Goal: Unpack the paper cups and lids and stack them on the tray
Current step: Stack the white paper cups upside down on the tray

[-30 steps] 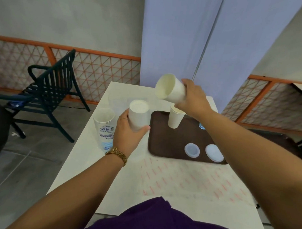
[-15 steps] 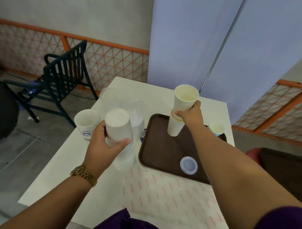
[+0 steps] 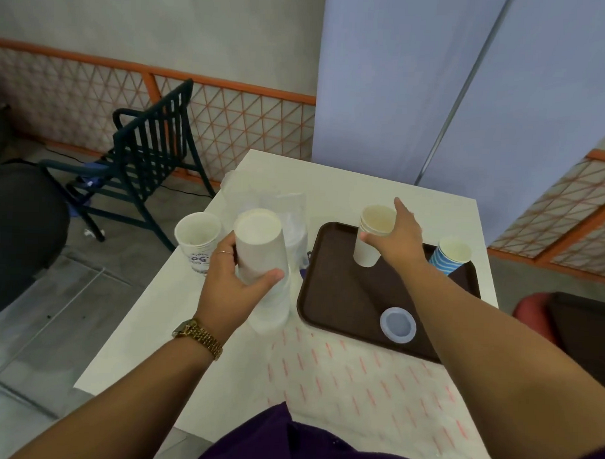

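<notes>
My left hand [image 3: 228,295] grips a stack of white paper cups [image 3: 259,248], base toward me, still partly inside a clear plastic sleeve [image 3: 274,309], above the table left of the tray. A short stack of nested white cups [image 3: 365,254] stands upright at the back of the brown tray [image 3: 340,299]. My right hand [image 3: 401,243] is beside that stack with fingers spread straight, and its thumb touches the stack's side. One translucent lid [image 3: 398,324] lies near the tray's front edge. A blue striped cup [image 3: 449,256] leans at the tray's far right corner.
A printed white cup [image 3: 198,239] stands on the white table [image 3: 323,377] left of my left hand. More crumpled clear plastic [image 3: 261,197] lies behind it. A dark slatted chair [image 3: 149,148] stands off the table's left side; a blue panel [image 3: 402,78] rises behind.
My right hand brought its cup down into the stack on the tray, and its fingers have spread open. My left hand kept its hold on the sleeved cups.
</notes>
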Demonstrator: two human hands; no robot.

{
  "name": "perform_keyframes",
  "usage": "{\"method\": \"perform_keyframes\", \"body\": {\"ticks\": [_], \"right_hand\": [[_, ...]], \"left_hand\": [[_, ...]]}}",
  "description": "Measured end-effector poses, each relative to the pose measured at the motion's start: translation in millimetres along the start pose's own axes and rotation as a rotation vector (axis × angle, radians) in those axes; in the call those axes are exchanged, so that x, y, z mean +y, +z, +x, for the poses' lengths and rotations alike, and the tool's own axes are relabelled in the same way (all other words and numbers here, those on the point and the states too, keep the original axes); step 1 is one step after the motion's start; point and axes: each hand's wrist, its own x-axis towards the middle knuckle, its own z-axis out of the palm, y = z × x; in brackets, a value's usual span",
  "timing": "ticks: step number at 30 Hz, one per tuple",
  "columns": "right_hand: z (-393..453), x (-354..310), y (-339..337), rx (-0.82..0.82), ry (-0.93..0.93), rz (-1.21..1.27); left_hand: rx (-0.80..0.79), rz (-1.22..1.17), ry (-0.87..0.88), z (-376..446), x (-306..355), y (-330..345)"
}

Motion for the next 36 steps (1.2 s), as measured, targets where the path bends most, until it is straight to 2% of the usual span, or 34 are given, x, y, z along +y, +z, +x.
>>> {"method": "perform_keyframes", "body": {"ticks": [6, 10, 12, 14, 17, 20, 24, 30, 36], "right_hand": [[-47, -96, -19, -0.208, -0.36, -0.029], [-90, -171, -39, -0.365, -0.714, -0.138], [-109, -200, -44, -0.402, -0.951, -0.434], [-130, -220, -39, -0.354, -1.195, -0.864], [-157, -227, -14, -0.264, -1.396, -1.38], [-173, -221, 14, -0.227, -1.373, -1.746], [-177, -218, 29, -0.183, -1.224, -1.946], [-172, -212, 35, -0.129, -1.175, -2.008], [-161, -210, 35, -0.071, -1.22, -1.97]], "left_hand": [[-0.039, 0.027, 0.034, -3, 0, -3], [-0.068, 0.082, -0.01, -3, -18, -9], [-0.085, 0.103, -0.032, -5, -26, -13], [-0.102, 0.103, -0.047, -8, -33, -17], [-0.117, 0.098, -0.065, -12, -41, -21], [-0.13, 0.09, -0.124, -16, -49, -24], [-0.149, 0.129, -0.137, -17, -56, -26], [-0.146, 0.149, -0.161, -17, -56, -32], [-0.144, 0.133, -0.154, -16, -56, -34]]}}
